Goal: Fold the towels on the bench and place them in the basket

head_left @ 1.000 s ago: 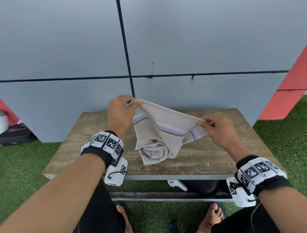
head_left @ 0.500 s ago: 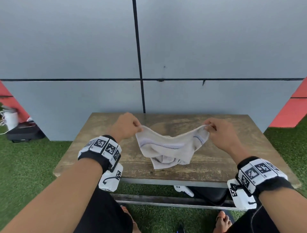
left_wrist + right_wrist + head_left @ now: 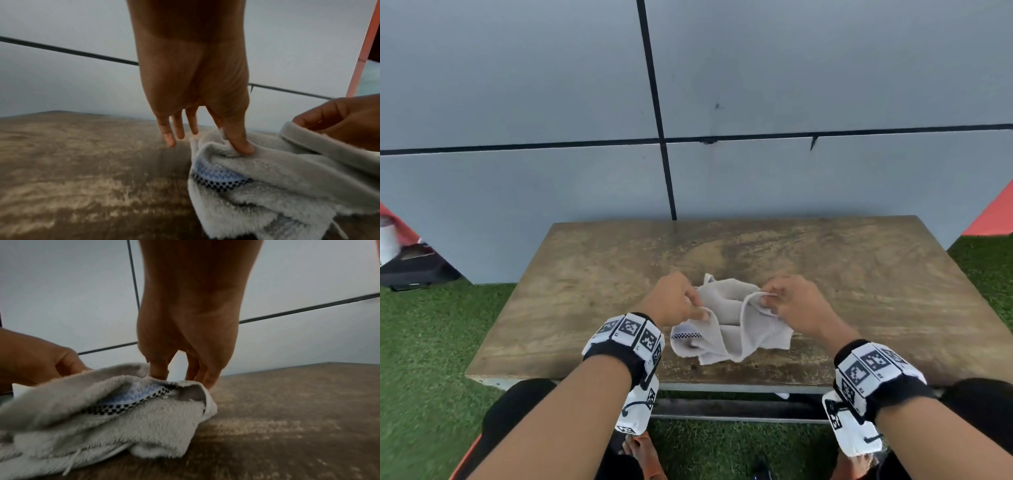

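Note:
A beige towel (image 3: 732, 325) with a blue and black checked stripe lies crumpled near the front middle of the wooden bench (image 3: 585, 291). My left hand (image 3: 674, 301) pinches the towel's left edge between thumb and forefinger, its other fingers spread loose. In the left wrist view the thumb presses into the towel (image 3: 267, 186). My right hand (image 3: 791, 305) pinches the hem on the right side. The right wrist view has those fingers gripping the towel (image 3: 123, 410) at its corner. No basket is in view.
A grey panelled wall (image 3: 722, 85) stands right behind the bench. Green artificial grass (image 3: 431, 342) surrounds it. A black bag (image 3: 410, 267) and a white container sit at the far left. My knees and bare feet are under the bench's front edge.
Both hands have come down and closer together, lowering the towel from hanging in the air into a crumpled heap on the bench. The head camera has tilted downward.

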`<act>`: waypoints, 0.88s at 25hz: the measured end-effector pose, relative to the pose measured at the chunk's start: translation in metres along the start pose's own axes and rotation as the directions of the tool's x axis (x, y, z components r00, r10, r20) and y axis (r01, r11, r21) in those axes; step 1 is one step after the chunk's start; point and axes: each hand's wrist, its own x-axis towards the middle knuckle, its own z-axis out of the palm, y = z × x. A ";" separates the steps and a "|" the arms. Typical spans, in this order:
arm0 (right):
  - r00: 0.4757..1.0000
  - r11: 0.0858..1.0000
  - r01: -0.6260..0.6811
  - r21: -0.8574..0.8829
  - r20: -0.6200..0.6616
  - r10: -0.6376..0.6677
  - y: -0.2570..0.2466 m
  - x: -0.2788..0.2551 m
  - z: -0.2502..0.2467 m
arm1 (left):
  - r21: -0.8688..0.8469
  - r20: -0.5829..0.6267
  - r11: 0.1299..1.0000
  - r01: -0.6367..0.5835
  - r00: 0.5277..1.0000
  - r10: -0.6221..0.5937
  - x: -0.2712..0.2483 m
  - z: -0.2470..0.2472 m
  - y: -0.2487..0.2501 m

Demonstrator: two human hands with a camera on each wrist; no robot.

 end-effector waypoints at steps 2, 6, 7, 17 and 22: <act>0.987 1.000 0.004 -0.014 0.159 -0.002 0.006 0.005 0.016 | -0.072 0.093 0.997 0.014 0.996 -0.007 0.006 0.016 -0.002; 0.940 0.995 0.101 0.009 0.327 -0.098 0.007 0.004 0.030 | -0.016 0.190 0.998 -0.067 0.979 0.068 0.020 0.031 0.000; 0.928 0.992 0.126 0.013 0.353 -0.123 0.006 0.008 0.023 | -0.014 0.220 0.995 -0.099 0.970 0.100 0.025 0.025 0.002; 0.962 0.986 0.165 -0.029 -0.215 -0.168 -0.059 0.148 -0.146 | -0.052 -0.263 0.985 -0.167 0.953 0.148 0.118 -0.159 0.070; 0.806 0.980 0.106 -0.167 -0.564 -0.183 -0.054 0.173 -0.195 | -0.051 -0.760 0.993 -0.108 0.649 0.031 0.125 -0.216 0.054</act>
